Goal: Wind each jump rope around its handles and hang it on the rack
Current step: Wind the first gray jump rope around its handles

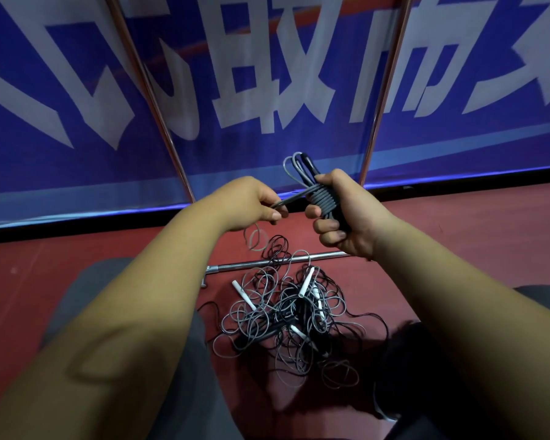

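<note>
A person winds a grey jump rope (326,201) above a red floor (29,281), in front of a blue banner (77,90) bearing large white characters. At far left, the rack's left upright (153,100) slants up across the banner. To its right, the left hand (258,204) pinches the rope's free strand between thumb and curled fingers, and the strand runs taut from there to the bundle. The two hands are close together but not touching, roughly level with each other. The rope spans the gap between them and ends in the right hand. There, several tight grey coils wrap the black handles (310,165), whose tips and a few loose loops stand out above the fist. The right hand (350,223) is clenched around this coiled bundle. Behind it rises the rack's right upright (385,90). Below the hands, between the forearms, a tangled pile of ropes (286,322), grey and black with white handles (243,293), lies on the floor. Its upper loops overlap the rack's base bar (267,264).
</note>
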`<state>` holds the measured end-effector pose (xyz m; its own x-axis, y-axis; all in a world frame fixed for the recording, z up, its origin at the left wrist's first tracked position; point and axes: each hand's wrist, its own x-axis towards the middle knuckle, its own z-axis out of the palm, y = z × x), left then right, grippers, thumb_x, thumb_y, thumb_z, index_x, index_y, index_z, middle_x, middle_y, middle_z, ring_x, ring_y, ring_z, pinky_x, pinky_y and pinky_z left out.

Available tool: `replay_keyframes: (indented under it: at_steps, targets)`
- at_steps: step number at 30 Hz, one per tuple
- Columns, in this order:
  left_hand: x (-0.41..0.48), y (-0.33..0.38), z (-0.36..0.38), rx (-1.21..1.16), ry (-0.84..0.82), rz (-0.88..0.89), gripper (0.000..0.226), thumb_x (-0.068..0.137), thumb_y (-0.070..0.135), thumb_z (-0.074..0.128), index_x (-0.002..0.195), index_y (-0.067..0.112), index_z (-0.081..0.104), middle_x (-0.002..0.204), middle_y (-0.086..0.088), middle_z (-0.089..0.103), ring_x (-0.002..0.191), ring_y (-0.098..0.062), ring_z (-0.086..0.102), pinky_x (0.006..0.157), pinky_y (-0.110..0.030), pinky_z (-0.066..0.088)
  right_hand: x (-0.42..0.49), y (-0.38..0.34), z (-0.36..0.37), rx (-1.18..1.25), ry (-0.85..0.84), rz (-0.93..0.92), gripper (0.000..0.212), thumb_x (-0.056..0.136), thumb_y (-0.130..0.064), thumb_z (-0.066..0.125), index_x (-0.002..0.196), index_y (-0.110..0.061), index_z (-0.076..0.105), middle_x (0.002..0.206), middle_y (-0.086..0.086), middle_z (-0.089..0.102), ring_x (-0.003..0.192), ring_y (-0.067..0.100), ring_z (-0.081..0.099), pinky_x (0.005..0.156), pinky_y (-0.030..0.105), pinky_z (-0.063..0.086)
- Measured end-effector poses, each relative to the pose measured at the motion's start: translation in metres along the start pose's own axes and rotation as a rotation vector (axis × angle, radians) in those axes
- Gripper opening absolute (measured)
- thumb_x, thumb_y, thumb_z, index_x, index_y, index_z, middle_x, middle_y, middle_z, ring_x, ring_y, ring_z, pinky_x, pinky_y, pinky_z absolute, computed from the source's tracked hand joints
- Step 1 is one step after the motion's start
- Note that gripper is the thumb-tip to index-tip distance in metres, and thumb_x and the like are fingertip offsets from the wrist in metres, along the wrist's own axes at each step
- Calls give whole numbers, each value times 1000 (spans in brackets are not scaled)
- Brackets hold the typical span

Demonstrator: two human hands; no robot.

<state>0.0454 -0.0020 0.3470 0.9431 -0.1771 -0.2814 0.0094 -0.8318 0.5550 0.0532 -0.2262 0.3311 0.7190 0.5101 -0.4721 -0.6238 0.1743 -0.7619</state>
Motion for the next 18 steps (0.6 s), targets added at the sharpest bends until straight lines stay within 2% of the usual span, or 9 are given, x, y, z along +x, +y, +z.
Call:
replay_keyframes:
  at_steps: [2, 4, 7, 10, 12, 13, 14, 16, 18]
  targets:
    - [1, 1, 1, 41, 30, -25, 10, 91, 25, 83, 100, 29, 84, 67, 15, 73, 56, 1, 58, 59, -18, 42, -1, 1, 1, -18, -18, 23, 27, 101, -44, 49, 86, -22, 45, 71, -1, 42, 47, 9, 19, 41, 20, 9]
    - [2, -1, 3, 69, 49, -48, 10, 89, 26, 84, 98, 29, 85, 73, 11, 77, 57, 7, 61, 57, -12, 42, -2, 2, 2, -45, -63, 60, 28, 101, -45, 49, 87, -21, 46, 71, -1, 43, 45, 8, 19, 41, 19, 8]
    - [1, -1, 3, 18, 46, -88, 3, 87, 25, 85, 88, 28, 85, 74, 9, 78, 62, 1, 67, 68, -21, 52, -6, 4, 6, -109, -167, 118, 31, 102, -45, 46, 92, -17, 54, 71, 1, 45, 42, 7, 21, 42, 19, 7]
    - [-3, 2, 1, 36, 82, -92, 21, 85, 24, 84, 69, 19, 72, 61, 1, 69, 57, -15, 58, 54, -21, 44, -10, 5, 8, -168, -315, 182, 38, 96, -46, 47, 101, -12, 62, 70, 2, 47, 40, 5, 22, 42, 17, 7]
    - [-6, 3, -3, 119, 60, -57, 20, 86, 11, 78, 69, 18, 68, 64, -1, 66, 60, -18, 57, 51, -23, 43, -13, 6, 4, -221, -419, 243, 44, 93, -46, 49, 111, -10, 66, 71, 3, 49, 39, 5, 26, 42, 16, 10]
    - [-7, 2, -5, 134, 55, -40, 15, 86, 8, 74, 75, 18, 72, 69, -2, 70, 65, -20, 61, 56, -26, 48, -15, 6, 2, -254, -479, 283, 47, 93, -46, 50, 116, -9, 67, 70, 4, 50, 39, 5, 27, 41, 15, 11]
    - [-8, 1, -6, 102, 55, -35, 14, 85, 9, 73, 80, 21, 77, 73, -1, 74, 69, -20, 65, 64, -31, 53, -17, 7, 0, -293, -539, 325, 49, 93, -46, 50, 115, -8, 70, 68, 4, 50, 38, 5, 29, 41, 15, 12]
    - [-11, 4, -7, -23, 84, -24, 15, 84, 15, 75, 83, 28, 82, 77, 5, 77, 76, -19, 72, 73, -34, 58, -18, 8, -1, -387, -621, 396, 52, 91, -51, 50, 94, -4, 71, 55, 3, 43, 35, 6, 27, 38, 16, 15]
    - [-13, 9, -8, -129, 131, 18, 13, 85, 14, 78, 83, 25, 83, 77, 6, 78, 75, -16, 75, 70, -32, 58, -17, 10, -2, -437, -624, 433, 55, 90, -54, 52, 84, -1, 64, 49, 0, 35, 34, 7, 25, 37, 17, 16]
